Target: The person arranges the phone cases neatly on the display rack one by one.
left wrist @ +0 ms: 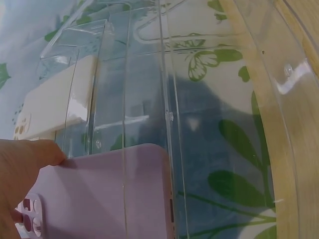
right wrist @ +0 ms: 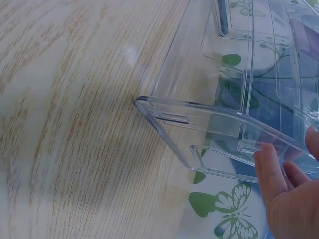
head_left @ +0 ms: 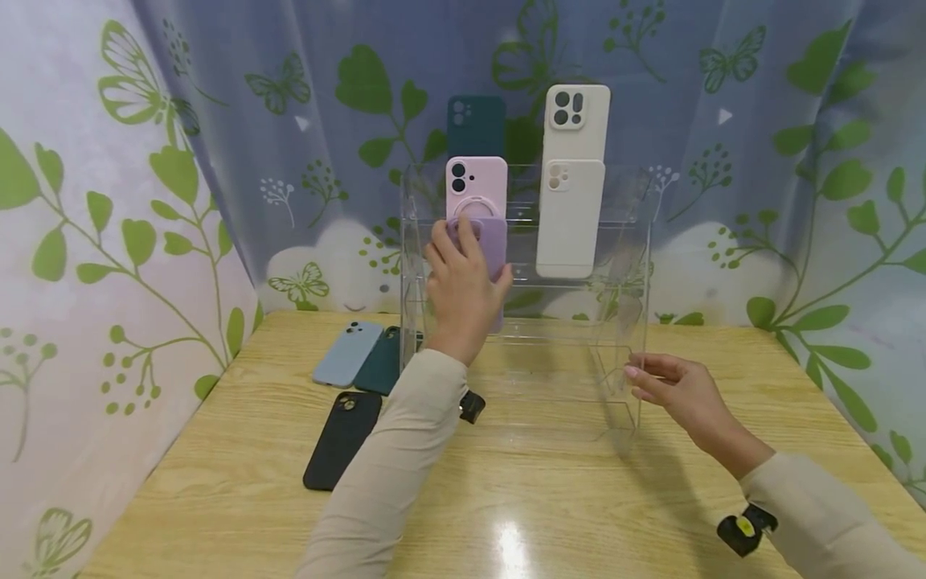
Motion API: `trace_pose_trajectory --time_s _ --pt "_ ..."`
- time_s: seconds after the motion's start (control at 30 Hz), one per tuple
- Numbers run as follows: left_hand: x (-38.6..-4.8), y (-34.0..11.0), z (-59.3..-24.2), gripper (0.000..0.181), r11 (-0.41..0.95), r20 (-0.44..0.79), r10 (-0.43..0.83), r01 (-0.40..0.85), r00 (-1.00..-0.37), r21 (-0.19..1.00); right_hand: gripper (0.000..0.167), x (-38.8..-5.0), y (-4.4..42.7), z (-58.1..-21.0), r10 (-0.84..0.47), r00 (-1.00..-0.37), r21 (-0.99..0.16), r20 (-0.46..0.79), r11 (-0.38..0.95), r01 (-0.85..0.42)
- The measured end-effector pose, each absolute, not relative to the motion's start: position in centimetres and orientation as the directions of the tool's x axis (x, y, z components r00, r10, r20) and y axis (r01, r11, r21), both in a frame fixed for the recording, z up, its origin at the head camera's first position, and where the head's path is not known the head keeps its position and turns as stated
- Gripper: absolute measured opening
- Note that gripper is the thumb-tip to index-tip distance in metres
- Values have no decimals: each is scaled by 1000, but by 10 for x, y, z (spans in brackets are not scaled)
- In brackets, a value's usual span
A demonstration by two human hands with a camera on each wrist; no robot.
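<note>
Three cases (head_left: pixel 340 442) lie on the worktop (head_left: pixel 521 498) beside the clear rack (head_left: pixel 628 314), left hand (head_left: pixel 466 285) raised gripping a purple case (head_left: pixel 495 245), right hand (head_left: pixel 687 398) lower, hold unclear.

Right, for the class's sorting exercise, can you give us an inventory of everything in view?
Clear plastic tiered stand: 1, transparent, on table
Lilac phone case: 1, lilac, under left hand at stand's left side
Pink phone case with ring: 1, pink, behind the lilac one
Upper dark green phone case: 1, dark green, behind the pink one
White phone cases: 2, off-white, stand's right side, overlapping
Light blue phone case: 1, light blue, table, left
Lower dark green phone case: 1, dark green, beside the blue one
Black phone case: 1, black, table, nearest
Wooden table: 1, light brown, beneath everything
Leaf-and-butterfly backdrop: panel count unclear, blue, white, green, around table
Black wrist devices: 2, black, by the wrists
Long sleeves: 2, beige, forearms
Left hand: 1, on lilac case
Right hand: 1, at stand's right edge
</note>
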State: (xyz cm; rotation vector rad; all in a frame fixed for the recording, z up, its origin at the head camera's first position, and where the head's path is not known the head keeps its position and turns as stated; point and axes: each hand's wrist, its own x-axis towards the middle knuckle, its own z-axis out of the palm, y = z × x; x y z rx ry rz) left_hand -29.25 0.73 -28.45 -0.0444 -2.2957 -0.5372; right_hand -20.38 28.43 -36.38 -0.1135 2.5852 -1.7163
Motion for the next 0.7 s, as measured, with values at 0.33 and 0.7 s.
trace_pose_trajectory --time_s 0.33,0.7 --pt "-291 7 -287 90 908 680 -108 207 -725 364 65 -201 284 -362 -86 -996 -922 11 385 -43" --pt "-288 4 -288 97 894 664 -101 225 -741 386 65 -202 284 -361 -98 -995 -919 12 390 -50"
